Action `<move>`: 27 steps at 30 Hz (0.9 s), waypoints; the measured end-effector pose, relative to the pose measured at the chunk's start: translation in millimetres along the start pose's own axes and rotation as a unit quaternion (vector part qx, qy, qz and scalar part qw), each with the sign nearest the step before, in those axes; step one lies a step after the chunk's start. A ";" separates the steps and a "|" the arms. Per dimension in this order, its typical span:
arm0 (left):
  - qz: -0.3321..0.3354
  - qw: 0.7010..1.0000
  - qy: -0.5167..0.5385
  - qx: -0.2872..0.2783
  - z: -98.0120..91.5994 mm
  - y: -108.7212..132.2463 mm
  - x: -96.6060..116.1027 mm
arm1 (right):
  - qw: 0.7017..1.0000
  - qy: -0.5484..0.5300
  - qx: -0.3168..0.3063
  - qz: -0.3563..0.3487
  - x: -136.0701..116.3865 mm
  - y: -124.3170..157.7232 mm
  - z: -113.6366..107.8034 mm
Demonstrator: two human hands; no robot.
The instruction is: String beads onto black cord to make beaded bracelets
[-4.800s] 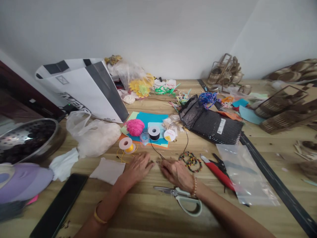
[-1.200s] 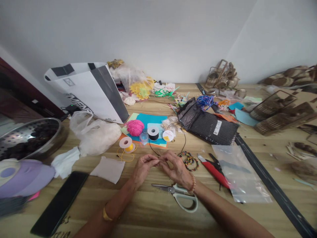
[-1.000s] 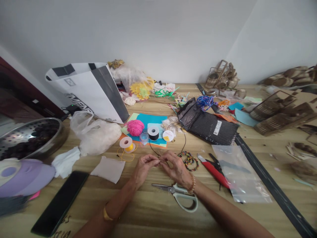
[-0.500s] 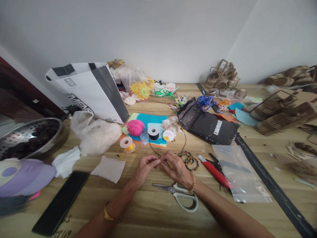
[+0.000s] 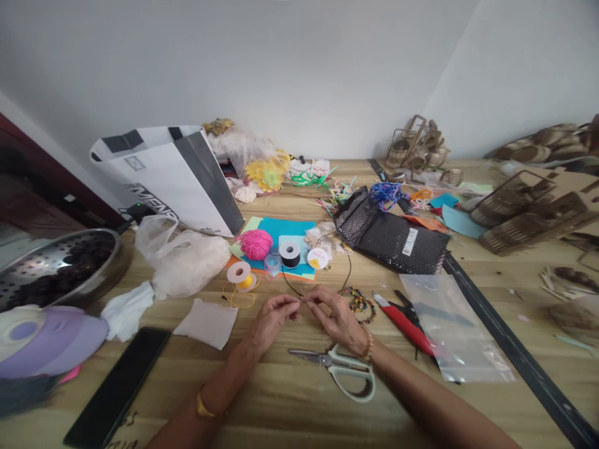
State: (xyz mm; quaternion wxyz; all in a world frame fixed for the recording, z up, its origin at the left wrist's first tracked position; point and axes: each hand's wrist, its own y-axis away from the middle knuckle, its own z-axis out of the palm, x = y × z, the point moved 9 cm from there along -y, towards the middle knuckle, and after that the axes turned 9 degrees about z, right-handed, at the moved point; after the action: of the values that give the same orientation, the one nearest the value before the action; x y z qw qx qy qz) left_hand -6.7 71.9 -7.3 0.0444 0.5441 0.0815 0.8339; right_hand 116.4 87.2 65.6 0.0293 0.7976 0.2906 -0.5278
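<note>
The left hand (image 5: pixel 274 321) and the right hand (image 5: pixel 337 318) meet over the wooden table (image 5: pixel 262 405), their fingertips almost touching; the black cord (image 5: pixel 289 282) runs from the black spool (image 5: pixel 290 255) down to that meeting point, so it lies at the very tips of the grip, beyond both palms; the right thumb and forefinger are pinched together on it, with hardly any gap; the left thumb and forefinger are drawn close too, but whether they have hold of anything is too small to tell; the scissors (image 5: pixel 350 380) lie just below the right hand, blades pointing left; the beaded bracelets (image 5: pixel 360 305) sit just beside that hand on its right; the yellow spool (image 5: pixel 242 277) stands near the left hand, beyond a pale pouch (image 5: pixel 206 323); a pink yarn ball (image 5: pixel 255 244) rests beside the black spool.
</note>
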 end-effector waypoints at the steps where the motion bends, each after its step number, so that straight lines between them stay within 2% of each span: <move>1: 0.004 1.000 0.002 0.006 -0.9 -0.2 1.9 | 1.000 -0.011 0.004 0.020 4.0 -1.0 -1.7; 5: 0.029 0.999 -0.008 0.018 -1.0 -0.8 10.7 | 0.996 -0.050 0.016 0.076 18.0 -2.6 -4.5; 12: 0.037 0.999 -0.028 0.021 0.4 -0.6 14.6 | 0.996 -0.076 -0.005 0.056 15.5 -1.6 0.8; 16: 0.062 0.994 -0.083 0.018 -2.1 -1.4 17.3 | 0.993 -0.091 -0.026 0.065 13.8 -0.7 5.6; 19: 0.105 0.984 -0.145 0.027 -3.9 -0.3 24.2 | 0.980 -0.170 -0.041 0.098 15.5 -1.3 6.7; 21: 0.156 0.970 -0.182 0.035 -2.3 2.9 34.1 | 0.963 -0.236 -0.047 0.125 17.0 -1.9 6.1; 24: 0.251 0.939 -0.236 0.023 9.0 12.7 52.9 | 0.938 -0.310 -0.058 0.143 17.1 -1.9 6.2; 27: 0.301 0.914 -0.273 0.001 21.3 22.8 63.7 | 0.930 -0.337 -0.054 0.134 15.6 -0.5 5.0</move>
State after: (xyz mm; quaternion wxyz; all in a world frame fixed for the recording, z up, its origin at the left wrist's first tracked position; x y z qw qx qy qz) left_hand -12.5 61.8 62.6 -0.1886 0.7497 -0.1005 0.6263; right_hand 116.4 92.6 50.1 0.2393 0.6019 0.1819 -0.7398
